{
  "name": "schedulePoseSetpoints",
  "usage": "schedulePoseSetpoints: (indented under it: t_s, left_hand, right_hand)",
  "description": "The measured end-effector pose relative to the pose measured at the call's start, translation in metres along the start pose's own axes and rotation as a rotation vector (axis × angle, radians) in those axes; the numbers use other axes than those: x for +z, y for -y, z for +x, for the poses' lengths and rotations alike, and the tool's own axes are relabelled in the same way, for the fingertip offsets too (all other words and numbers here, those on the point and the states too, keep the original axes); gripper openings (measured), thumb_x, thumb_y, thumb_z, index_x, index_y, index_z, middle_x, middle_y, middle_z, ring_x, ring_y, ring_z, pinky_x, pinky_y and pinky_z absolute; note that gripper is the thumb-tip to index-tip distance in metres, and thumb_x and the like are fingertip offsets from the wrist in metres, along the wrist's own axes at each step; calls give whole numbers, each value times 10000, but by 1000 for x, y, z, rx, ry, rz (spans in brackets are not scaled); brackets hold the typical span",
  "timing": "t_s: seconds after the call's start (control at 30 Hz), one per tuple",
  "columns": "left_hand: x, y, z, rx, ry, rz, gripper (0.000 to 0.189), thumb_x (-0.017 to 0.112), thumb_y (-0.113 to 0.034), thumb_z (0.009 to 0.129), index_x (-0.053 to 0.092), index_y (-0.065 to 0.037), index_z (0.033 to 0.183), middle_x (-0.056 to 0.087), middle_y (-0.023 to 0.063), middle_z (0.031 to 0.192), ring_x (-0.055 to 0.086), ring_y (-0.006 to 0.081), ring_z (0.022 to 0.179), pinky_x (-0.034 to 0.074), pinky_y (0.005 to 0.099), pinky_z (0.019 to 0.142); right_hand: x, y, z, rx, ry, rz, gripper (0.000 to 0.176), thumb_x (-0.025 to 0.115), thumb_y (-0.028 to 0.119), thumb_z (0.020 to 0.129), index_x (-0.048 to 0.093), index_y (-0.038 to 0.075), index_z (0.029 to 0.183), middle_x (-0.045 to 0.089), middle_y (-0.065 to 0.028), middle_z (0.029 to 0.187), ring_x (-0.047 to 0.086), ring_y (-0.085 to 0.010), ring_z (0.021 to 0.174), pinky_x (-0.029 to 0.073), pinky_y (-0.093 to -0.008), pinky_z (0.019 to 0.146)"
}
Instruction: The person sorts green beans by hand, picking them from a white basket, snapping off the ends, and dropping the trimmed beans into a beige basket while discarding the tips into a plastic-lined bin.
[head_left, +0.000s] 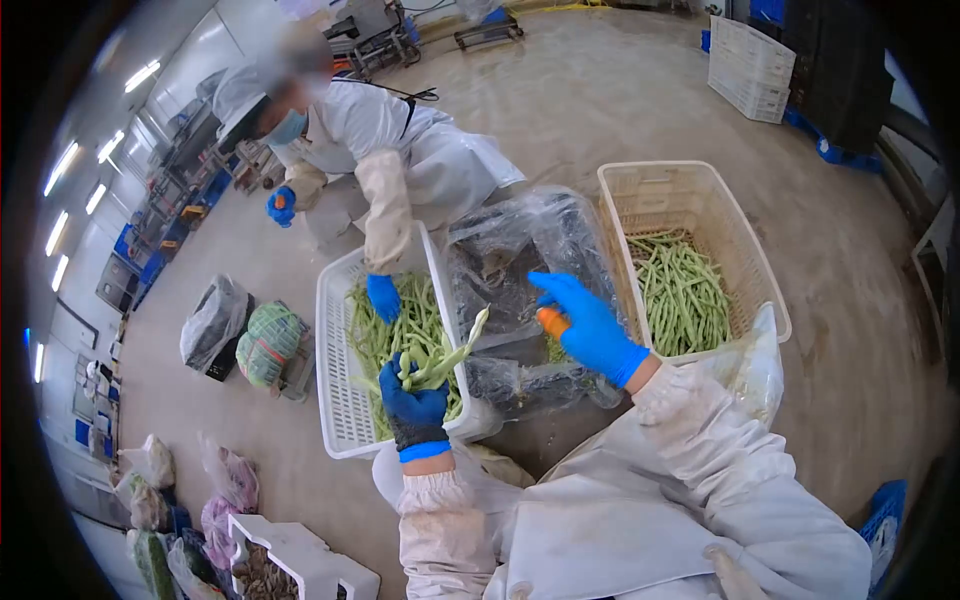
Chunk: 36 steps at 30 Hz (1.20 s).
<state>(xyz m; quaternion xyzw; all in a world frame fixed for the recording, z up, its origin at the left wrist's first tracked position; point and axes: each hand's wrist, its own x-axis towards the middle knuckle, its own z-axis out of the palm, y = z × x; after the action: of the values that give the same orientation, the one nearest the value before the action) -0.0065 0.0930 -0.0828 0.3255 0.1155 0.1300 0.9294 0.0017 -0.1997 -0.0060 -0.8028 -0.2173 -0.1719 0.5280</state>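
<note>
My left hand (415, 405), in a dark-coated blue glove, is closed around several green beans (440, 368) whose ends stick out toward the right. It hovers over the near edge of a white basket (342, 400) with more beans inside. In a blue glove, my right hand (592, 328) grips a small tool with an orange handle (552, 321); any blade is hidden. Below that hand stands a dark crate lined with clear plastic (500, 235), with some green scraps in it. To the right, a cream basket (655, 178) holds a pile of green beans (680, 295).
A co-worker (350, 130) bends over the white basket, one blue-gloved hand (383, 298) among the beans, the other (282, 206) holding something orange. A netted green bundle (272, 343) lies left. Bagged vegetables (230, 475) and a white foam box (310, 560) sit lower left. White crates (750, 68) are stacked behind.
</note>
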Motion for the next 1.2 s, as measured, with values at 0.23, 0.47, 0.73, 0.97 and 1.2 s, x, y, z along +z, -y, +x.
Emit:
schedulePoseSetpoints:
  t_s: [0.23,0.47,0.73,0.97,1.2]
  left_hand:
    - [9,5,-18,-27,131,32,409,675,-181,797,505,-44,1142,576,75,1034,590,227,908,458,403,885]
    - [36,6,-38,784,161,1139,510,712,-84,755,456,15,1185,569,68,894,589,185,830,485,334,798]
    - [26,7,-28,127,31,131,427,618,-49,834,448,-2,1223,525,18,824,541,144,751,475,272,722]
    - [44,-7,-34,290,-29,122,338,490,-304,931,488,-56,1161,426,-27,737,469,101,670,460,291,665]
    - [79,-9,-58,32,122,40,341,484,-251,948,450,-18,1194,312,-37,657,362,98,573,410,271,600]
  right_hand:
    - [8,30,3,-226,98,-254,355,565,102,843,531,70,1195,555,-150,1041,584,-325,863,489,-407,730]
    - [42,24,-17,-234,210,-218,217,573,120,803,601,55,1008,578,-104,854,588,-290,776,489,-385,638]
    - [49,26,-21,-191,180,-377,98,550,93,815,616,33,855,611,-122,783,610,-297,722,496,-369,608]
    - [4,-17,7,309,-323,228,214,521,55,811,637,27,988,638,-165,814,613,-299,686,512,-374,661]
    - [31,18,27,-386,271,-274,253,551,82,786,631,66,1025,636,-151,859,615,-342,748,497,-416,684]
